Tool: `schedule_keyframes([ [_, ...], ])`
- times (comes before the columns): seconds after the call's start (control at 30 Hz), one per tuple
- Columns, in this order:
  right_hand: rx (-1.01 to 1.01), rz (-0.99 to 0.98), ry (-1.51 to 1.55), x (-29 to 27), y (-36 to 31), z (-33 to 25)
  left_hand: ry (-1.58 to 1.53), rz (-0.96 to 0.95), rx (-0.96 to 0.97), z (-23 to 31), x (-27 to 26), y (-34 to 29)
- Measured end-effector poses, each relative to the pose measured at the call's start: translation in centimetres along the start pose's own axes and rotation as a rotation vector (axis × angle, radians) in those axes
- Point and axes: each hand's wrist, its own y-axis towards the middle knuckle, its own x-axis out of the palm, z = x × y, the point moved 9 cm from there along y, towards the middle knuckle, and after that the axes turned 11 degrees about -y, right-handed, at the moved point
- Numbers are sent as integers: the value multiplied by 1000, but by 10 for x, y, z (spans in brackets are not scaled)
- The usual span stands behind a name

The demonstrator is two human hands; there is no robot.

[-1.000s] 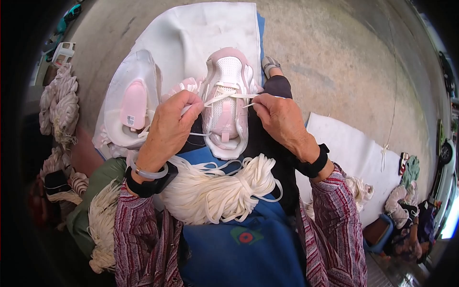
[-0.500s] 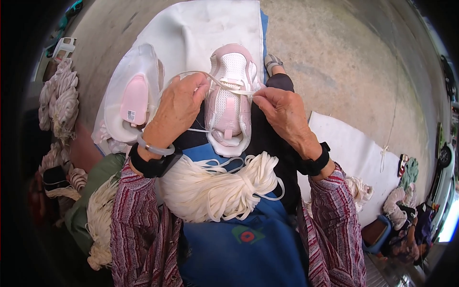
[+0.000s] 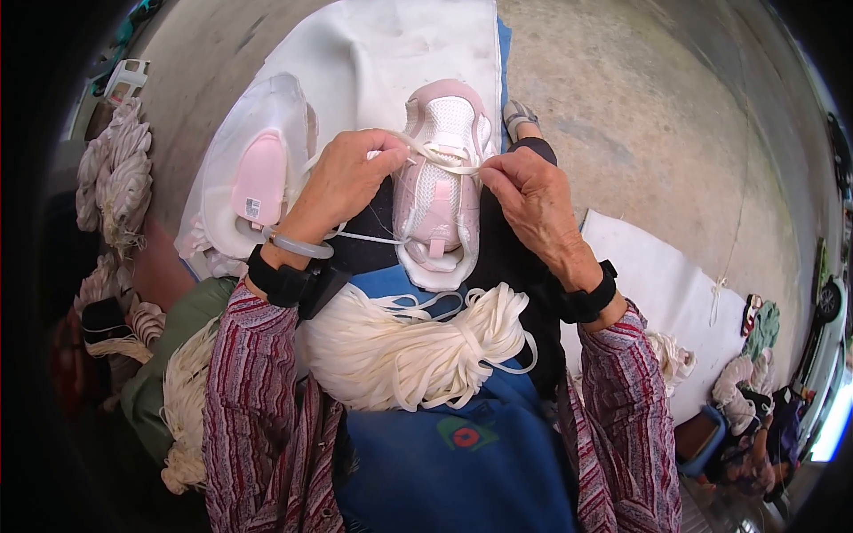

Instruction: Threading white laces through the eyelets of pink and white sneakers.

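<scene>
Left hand (image 3: 349, 178) moved nearer right hand (image 3: 538, 200), lace (image 3: 455, 169) between, shoe (image 3: 442, 202) beneath

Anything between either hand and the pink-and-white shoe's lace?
Nothing visible: left hand is at the white lace, right hand pinches it over the shoe. The cream lace bundle lies nearer the body, clear of both.

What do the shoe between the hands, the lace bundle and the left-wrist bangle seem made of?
Shoe: white mesh, going by its open texture, with smooth pink parts, perhaps synthetic leather. Lace bundle: matte, flat, limp strands suggest woven textile; fibre unclear. Bangle: pale, translucent, faintly glossy; plastic or stone, I cannot tell.
</scene>
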Motion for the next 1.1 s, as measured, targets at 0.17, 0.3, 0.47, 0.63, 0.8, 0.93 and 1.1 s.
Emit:
schedule_keyframes([
  [0.17,37,14,-4,0,0,1,-44,16,-40,-7,1,2],
  [0.3,-17,3,-36,0,-2,-2,65,-23,27,4,6,-4],
  [0.47,-43,-17,-73,0,0,-3,502,183,465,49,5,-17],
  [0.63,-82,-31,-57,2,3,-8,589,109,464,57,15,-13],
  [0.8,-122,-74,-191,7,5,-17,107,-50,-131,7,14,2],
  [0.93,-153,-47,-286,15,4,-17,387,117,280,39,12,-16],
  [1.1,-132,70,-460,-7,-13,-40,633,231,516,68,21,-52],
])
